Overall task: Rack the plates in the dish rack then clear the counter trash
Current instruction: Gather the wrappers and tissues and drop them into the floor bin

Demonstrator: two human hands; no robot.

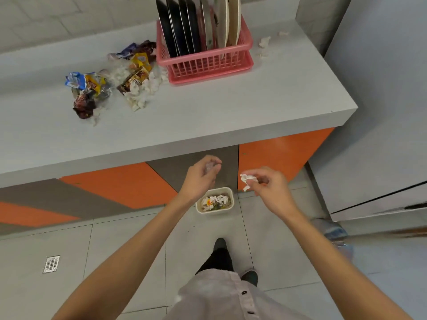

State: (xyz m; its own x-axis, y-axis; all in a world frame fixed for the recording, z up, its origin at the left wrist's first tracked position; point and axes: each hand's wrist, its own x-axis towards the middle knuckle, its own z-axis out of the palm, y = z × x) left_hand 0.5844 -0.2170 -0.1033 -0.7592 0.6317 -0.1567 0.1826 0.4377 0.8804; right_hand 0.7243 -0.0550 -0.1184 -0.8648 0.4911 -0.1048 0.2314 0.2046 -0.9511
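Where we stand: our shoe (220, 244) is on the floor tiles, facing the counter front, both forearms stretched out ahead.
Left hand: our left hand (201, 179) hangs above the bin, fingers curled round a pale scrap (210, 167); it is too blurred for us to say what it is made of.
Right hand: our right hand (270, 188) pinches a crumpled white tissue (247, 180) between thumb and fingertips, just right of the bin's opening and above it.
Bin: the small cream bin (215, 212) sits on the floor against the counter base, with tissue and wrapper bits already inside.
Counter: the grey counter (208, 112) carries the remaining trash, namely a wrapper heap (87, 91) to the left and a mixed pile (138, 77) of wrappers and tissue just beside the rack.
Rack: the pink dish rack (208, 63) holds the plates (191, 26) upright in a row, so we judge racking done.
Far scraps: a few tissue scraps (264, 46) lie right of the rack.
Step in hand: we judge this to be dropping a handful into the bin, partway through clearing.
Next move: we need to bring the right hand over the opening, loosen both grips so nothing lands on the floor, then reach back up for the piles.
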